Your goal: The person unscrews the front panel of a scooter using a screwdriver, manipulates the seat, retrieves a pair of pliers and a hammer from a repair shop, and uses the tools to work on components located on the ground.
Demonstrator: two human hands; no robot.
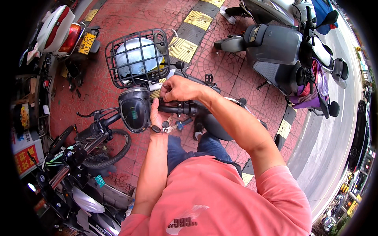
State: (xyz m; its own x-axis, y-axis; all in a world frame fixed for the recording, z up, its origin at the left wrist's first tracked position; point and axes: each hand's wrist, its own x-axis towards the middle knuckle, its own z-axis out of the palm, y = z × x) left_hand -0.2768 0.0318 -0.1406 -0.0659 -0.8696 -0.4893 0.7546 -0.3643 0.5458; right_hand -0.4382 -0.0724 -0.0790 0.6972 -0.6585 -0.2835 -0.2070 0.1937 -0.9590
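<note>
One thin rod point(151, 82) | long axis crosswise, pointing left by basket point(138, 32) | right hand point(179, 89) curled, hold unclear | left hand point(157, 117): cannot tell

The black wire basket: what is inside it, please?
The basket holds a pale blue rounded thing, probably a helmet; something yellow shows at its right. Whatever lies underneath is covered.

The bare left forearm point(151, 173) rises almost vertically from the lower left of centre. The bare left hand point(156, 118), left of centre, points one digit upward; its other fingers are largely hidden. The bare right forearm point(232, 114) slants up-left from a bent elbow point(258, 145) right of centre. The bare right hand point(176, 88), upper centre, is knuckles-up, fingers curled.
</note>
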